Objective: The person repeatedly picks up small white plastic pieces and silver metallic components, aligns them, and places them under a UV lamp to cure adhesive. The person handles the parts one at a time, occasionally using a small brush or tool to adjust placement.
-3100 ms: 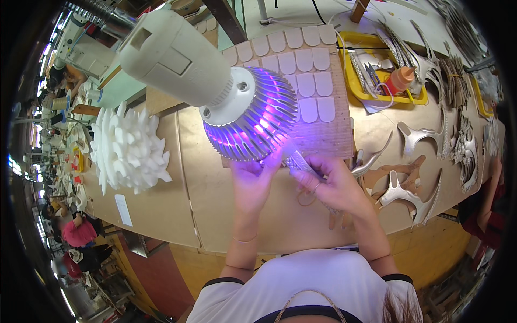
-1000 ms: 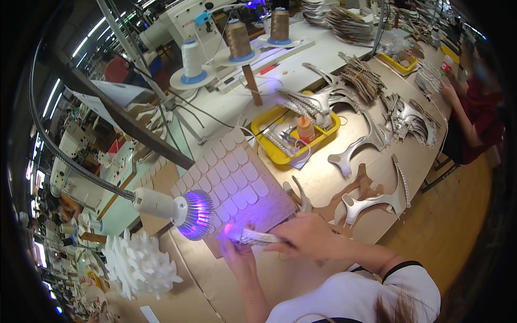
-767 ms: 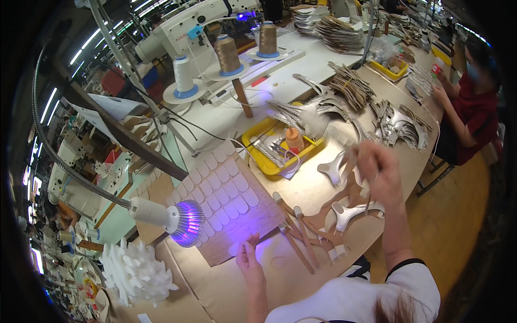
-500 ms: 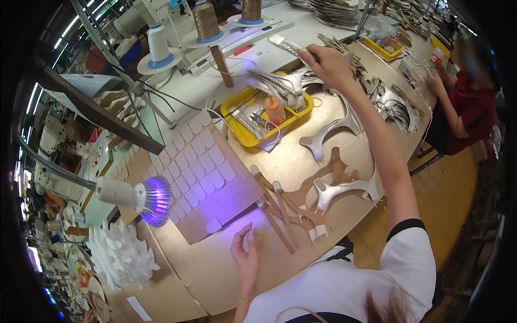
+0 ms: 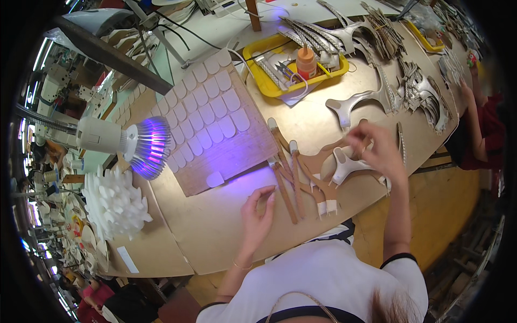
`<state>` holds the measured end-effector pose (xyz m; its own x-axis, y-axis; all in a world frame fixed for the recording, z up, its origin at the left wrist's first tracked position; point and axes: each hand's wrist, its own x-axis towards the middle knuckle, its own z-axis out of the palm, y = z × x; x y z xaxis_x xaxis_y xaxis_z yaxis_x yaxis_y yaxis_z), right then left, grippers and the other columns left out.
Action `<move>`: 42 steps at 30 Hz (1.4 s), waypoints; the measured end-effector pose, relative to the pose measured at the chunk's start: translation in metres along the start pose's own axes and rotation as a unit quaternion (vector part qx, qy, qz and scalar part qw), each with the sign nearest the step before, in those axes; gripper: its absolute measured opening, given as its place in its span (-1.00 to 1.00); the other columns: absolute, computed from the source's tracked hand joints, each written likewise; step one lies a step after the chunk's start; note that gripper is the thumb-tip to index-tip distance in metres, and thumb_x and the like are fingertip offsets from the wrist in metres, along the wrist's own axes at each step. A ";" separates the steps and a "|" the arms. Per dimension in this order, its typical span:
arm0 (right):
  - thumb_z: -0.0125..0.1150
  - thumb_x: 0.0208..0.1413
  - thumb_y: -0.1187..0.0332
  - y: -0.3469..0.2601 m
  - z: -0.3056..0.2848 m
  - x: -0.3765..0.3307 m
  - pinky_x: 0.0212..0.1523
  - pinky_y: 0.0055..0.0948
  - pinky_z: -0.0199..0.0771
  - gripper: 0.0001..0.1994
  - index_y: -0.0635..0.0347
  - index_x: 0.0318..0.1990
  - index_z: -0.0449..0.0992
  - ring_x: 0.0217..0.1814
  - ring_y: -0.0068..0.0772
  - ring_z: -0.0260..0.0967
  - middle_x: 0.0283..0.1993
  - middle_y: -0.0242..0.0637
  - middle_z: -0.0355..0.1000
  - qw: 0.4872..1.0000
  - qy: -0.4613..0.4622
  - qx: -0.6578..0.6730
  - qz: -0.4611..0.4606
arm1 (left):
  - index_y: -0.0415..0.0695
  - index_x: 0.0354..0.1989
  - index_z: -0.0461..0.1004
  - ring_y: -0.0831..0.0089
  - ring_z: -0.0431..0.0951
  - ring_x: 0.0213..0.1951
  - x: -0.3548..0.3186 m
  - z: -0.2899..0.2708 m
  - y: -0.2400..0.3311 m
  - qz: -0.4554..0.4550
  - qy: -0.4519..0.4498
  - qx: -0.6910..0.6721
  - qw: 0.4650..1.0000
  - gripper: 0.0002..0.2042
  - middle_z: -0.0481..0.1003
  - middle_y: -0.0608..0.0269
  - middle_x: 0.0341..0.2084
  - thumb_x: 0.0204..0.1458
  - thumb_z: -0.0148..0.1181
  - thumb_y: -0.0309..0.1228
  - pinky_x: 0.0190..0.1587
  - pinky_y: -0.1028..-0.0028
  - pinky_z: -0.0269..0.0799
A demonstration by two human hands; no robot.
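Observation:
My left hand (image 5: 259, 216) is held over the near side of the table with thumb and fingers apart and nothing in it. Next to its fingertips lie brown strap pieces (image 5: 295, 183) with pale ends. My right hand (image 5: 375, 149), slightly blurred, hovers with loosely bent fingers above a silver Y-shaped strap piece (image 5: 349, 168); I see nothing in its grasp. Farther back is another silver strap piece (image 5: 353, 106). A braided silver strap (image 5: 333, 13) rests at the far pile, beyond the yellow tray (image 5: 262, 86).
A board (image 5: 245, 156) carries rows of pale rounded tabs. The lit lamp (image 5: 148, 148) juts in at left, above a heap of white pieces (image 5: 116, 204). An orange bottle (image 5: 306, 63) stands in the tray. Silver straps (image 5: 423, 99) are heaped at right, near a co-worker in red (image 5: 493, 124).
My right hand has let go of the braided silver strap at the far pile and come back toward me. My left hand stays near the brown straps. The head view has shifted.

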<state>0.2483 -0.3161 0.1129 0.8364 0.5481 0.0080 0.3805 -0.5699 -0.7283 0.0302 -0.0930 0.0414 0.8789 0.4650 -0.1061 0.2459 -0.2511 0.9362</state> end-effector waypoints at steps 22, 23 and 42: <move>0.05 0.26 0.29 -0.029 0.055 -0.052 -0.23 -0.36 0.51 -0.74 0.30 -0.07 0.48 -0.34 -0.30 0.52 -0.32 -0.24 0.50 0.967 0.068 0.194 0.151 | -0.27 -0.17 0.56 0.38 0.61 -0.22 -0.015 -0.020 -0.023 0.050 0.110 0.059 0.991 -0.85 0.62 0.11 -0.32 0.14 0.17 -0.50 -0.07 0.43 0.44; 0.02 0.29 0.31 -0.028 0.042 -0.057 -0.22 -0.40 0.51 -0.75 0.30 -0.04 0.45 -0.35 -0.35 0.51 -0.34 -0.27 0.49 0.942 0.093 0.286 0.149 | -0.27 -0.18 0.56 0.36 0.61 -0.22 -0.013 -0.022 -0.021 0.054 0.108 0.068 0.990 -0.86 0.62 0.11 -0.32 0.14 0.16 -0.50 -0.07 0.42 0.44; -0.01 0.34 0.22 -0.068 -0.066 -0.153 -0.68 -0.56 0.41 -0.59 0.59 -0.08 0.32 -0.72 -0.48 0.34 -0.50 -0.18 0.34 0.843 0.216 0.493 -0.020 | -0.03 0.35 0.20 0.00 0.00 0.41 -0.004 0.084 -0.015 0.286 -0.219 0.330 0.873 -0.41 0.07 -0.02 0.38 0.18 0.07 -0.07 0.39 -0.11 -0.24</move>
<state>0.1205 -0.4017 0.2062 0.9771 0.1597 0.1405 0.0780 0.3453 -0.9352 0.0580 -0.1626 -0.0005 0.9714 -0.2291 0.0627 -0.2295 -0.8373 0.4962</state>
